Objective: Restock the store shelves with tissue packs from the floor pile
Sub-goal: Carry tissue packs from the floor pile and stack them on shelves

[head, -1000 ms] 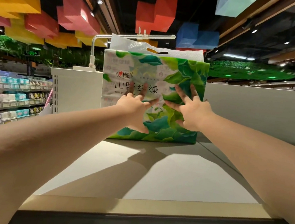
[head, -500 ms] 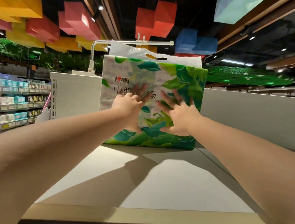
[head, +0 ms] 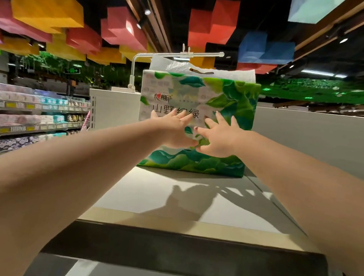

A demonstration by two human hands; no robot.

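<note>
A green leaf-printed tissue pack (head: 196, 123) stands upright on the pale top shelf (head: 168, 200), towards its back. The left hand (head: 173, 130) and right hand (head: 219, 137), fingers spread wide and gripping nothing, seem to press flat against its front face, thumbs nearly touching.

Both hands' thumbs now meet against the pack (head: 227, 97).
</note>
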